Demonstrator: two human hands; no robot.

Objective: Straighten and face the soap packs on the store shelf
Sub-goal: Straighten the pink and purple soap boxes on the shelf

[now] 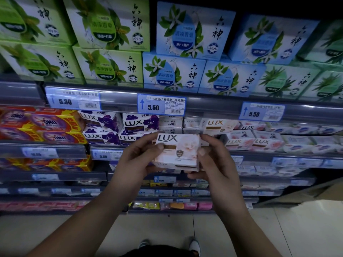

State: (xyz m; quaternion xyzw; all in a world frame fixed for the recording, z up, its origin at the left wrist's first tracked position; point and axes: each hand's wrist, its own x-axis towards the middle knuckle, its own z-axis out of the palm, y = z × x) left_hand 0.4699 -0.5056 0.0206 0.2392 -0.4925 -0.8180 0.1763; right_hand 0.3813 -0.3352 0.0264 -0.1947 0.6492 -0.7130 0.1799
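Note:
A white and pale pink LUX soap pack (178, 151) is held in front of the second shelf, its printed face toward me. My left hand (138, 160) grips its left side with the thumb on the front. My right hand (211, 158) grips its right side, fingers curled round the edge. Behind it on the shelf lie purple LUX packs (111, 127) to the left and white and pink LUX packs (246, 140) to the right, some of them tilted. Several white packs (178, 124) directly behind show their backs or sides.
The top shelf carries green boxes (107, 65) and blue boxes (174, 73) of soap above price tags (161, 106). Red and yellow OMO packs (46, 127) fill the left of the second shelf. Lower shelves hold more soap. A cardboard box (319, 191) stands low on the right.

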